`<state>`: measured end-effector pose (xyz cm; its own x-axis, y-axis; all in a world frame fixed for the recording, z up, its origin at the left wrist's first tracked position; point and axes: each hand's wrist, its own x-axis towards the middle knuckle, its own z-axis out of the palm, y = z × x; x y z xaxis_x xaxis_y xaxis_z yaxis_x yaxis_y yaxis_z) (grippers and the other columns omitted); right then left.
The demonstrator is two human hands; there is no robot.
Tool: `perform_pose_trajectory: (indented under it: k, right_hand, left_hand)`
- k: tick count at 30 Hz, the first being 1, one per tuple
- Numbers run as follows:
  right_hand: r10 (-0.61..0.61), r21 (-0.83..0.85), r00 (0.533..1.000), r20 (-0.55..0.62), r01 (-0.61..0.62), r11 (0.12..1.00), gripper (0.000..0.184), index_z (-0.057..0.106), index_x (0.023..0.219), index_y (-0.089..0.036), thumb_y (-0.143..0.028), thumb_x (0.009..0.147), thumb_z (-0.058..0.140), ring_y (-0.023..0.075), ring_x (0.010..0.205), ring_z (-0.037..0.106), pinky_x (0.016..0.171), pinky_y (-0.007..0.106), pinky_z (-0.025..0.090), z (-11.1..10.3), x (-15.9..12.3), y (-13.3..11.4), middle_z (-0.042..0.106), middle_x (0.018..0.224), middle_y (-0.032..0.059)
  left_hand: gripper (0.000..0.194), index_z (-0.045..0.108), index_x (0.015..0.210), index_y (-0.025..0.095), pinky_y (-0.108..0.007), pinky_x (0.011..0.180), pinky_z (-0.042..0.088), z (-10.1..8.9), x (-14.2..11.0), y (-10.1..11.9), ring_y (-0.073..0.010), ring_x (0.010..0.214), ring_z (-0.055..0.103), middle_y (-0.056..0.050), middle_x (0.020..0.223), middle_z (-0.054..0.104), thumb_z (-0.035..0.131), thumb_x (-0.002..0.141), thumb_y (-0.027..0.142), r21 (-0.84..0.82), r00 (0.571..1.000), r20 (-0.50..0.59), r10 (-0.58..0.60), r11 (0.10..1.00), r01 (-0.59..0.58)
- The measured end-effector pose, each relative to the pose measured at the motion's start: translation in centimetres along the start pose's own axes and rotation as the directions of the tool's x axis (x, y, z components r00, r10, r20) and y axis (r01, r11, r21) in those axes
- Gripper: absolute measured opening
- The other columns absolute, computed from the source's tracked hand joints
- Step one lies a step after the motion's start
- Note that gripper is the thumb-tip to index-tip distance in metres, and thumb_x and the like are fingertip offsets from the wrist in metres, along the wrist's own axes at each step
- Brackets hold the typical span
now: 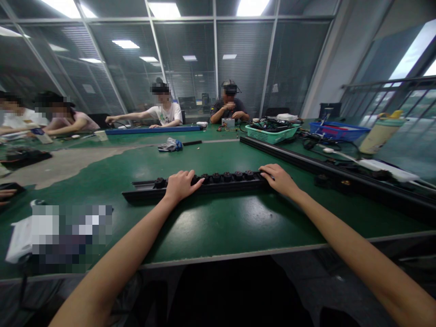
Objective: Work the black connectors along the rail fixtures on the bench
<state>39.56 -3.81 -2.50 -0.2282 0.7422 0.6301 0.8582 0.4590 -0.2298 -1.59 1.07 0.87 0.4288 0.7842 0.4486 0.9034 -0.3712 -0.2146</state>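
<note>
Rail (218, 181) of black knobs on the green workbench (211, 222)

Lying crosswise at lower centre of the frame, the black extruded rail carries a row of round knobs along its top. Left hand (180, 186) lies palm down over its left half, fingers lightly curled across the knobs; right hand (277, 180) sits at its right end, fingertips (265, 169) touching the last knob. Neither hand is spread wide, but how firmly they grip cannot be told.

Right of it, a second black rail (306, 159) runs diagonally toward the upper middle, near a green plastic basket (272, 135) heaped with black cables. Further right stand a blue tray (337, 131), a cream bottle (381, 134) and a white power strip (384, 165). A crumpled cloth (169, 145) lies ahead of the hands, beyond it a long blue bar (153, 130). Two co-workers (228, 106) (166, 109) sit at upper centre, two more (57, 113) (13, 113) at upper left. A pixelated patch (68, 236) at lower left hides whatever lies there.
</note>
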Motion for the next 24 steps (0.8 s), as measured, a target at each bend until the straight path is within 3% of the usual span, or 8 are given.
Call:
perform_pose_trajectory:
  k: [24]
  right_hand:
    - [0.001, -0.034, 1.000, 0.021, 0.000, 0.999, 0.035, 0.074, 0.119, -0.021, -0.034, 0.102, 0.048, 0.0326, 0.114, 0.063, 0.104, 0.050, 0.051, -0.37, 0.09, 0.25, 0.073, 0.118, 0.0147]
  left_hand:
    - [0.069, 0.068, 0.100, 0.018, -0.033, 0.064, 0.038, 0.15, 0.06, -0.09, -0.0319, 0.091, 0.069, -0.015, 0.096, 0.075, 0.026, 0.102, 0.072, 0.000, 1.000, 0.000, 0.003, 1.000, -0.003]
